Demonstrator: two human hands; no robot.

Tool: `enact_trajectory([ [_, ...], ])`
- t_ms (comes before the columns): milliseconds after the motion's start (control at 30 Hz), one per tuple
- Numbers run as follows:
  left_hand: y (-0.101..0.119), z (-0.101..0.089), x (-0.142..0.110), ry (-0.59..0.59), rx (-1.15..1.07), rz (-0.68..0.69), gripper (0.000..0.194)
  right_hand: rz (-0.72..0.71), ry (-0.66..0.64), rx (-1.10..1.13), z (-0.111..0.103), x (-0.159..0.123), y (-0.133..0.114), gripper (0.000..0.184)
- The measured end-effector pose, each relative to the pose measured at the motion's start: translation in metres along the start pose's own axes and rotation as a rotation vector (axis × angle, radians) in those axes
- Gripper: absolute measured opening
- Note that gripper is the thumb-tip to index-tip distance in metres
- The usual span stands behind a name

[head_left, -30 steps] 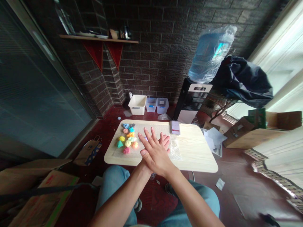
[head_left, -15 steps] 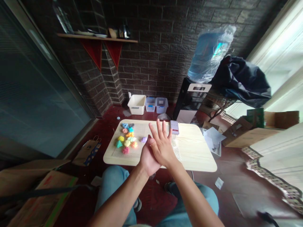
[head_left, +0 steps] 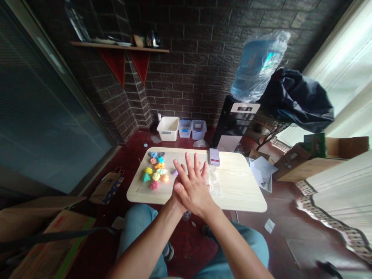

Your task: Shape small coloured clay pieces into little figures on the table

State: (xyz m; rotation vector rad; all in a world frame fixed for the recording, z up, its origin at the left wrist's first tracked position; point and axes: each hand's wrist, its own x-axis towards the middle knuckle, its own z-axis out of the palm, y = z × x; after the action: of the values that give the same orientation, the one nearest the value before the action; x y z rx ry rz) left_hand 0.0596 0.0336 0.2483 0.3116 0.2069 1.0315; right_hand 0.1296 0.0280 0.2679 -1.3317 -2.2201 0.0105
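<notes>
My right hand lies across my left hand, palm to palm, above the near side of the light wooden table. The right fingers are stretched out and spread. Beneath them the left hand looks flat, its fingers mostly covered. Whatever may be between the palms is hidden. Left of the hands sit several soft, clay-like lumps, among them a red-pink lump, a green lump and an orange lump. A purple lump is partly covered by my fingers.
A phone lies at the table's far edge. Past the table, a white bin and two clear boxes stand by the brick wall, with a water dispenser to their right. Cardboard boxes are at the right; a paper bag is at the left.
My right hand has slid down and slightly left over the left hand, still spread. More of the left hand is covered, and the purple lump is now partly hidden.
</notes>
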Motion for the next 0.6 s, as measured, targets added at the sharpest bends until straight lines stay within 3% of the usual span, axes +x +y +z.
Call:
enact_trajectory([
  [200, -0.0020, -0.0017, 0.0001, -0.012, -0.029, -0.068, 0.060, 0.100, 0.013, -0.029, 0.0032, 0.0006, 0.0071, 0.057],
  [367, -0.0042, -0.0068, 0.0015, 0.016, -0.039, -0.003, 0.059, 0.004, -0.025, -0.013, 0.0056, -0.0034, 0.0048, 0.062],
  [500, -0.0063, -0.0055, 0.0011, -0.002, -0.051, -0.098, 0.059, 0.081, 0.006, -0.013, 0.0040, -0.0009, 0.0079, 0.058],
  [600, -0.0045, -0.0044, 0.0016, 0.007, -0.042, -0.058, 0.057, 0.062, -0.015, -0.008, 0.0045, -0.0032, 0.0081, 0.060],
])
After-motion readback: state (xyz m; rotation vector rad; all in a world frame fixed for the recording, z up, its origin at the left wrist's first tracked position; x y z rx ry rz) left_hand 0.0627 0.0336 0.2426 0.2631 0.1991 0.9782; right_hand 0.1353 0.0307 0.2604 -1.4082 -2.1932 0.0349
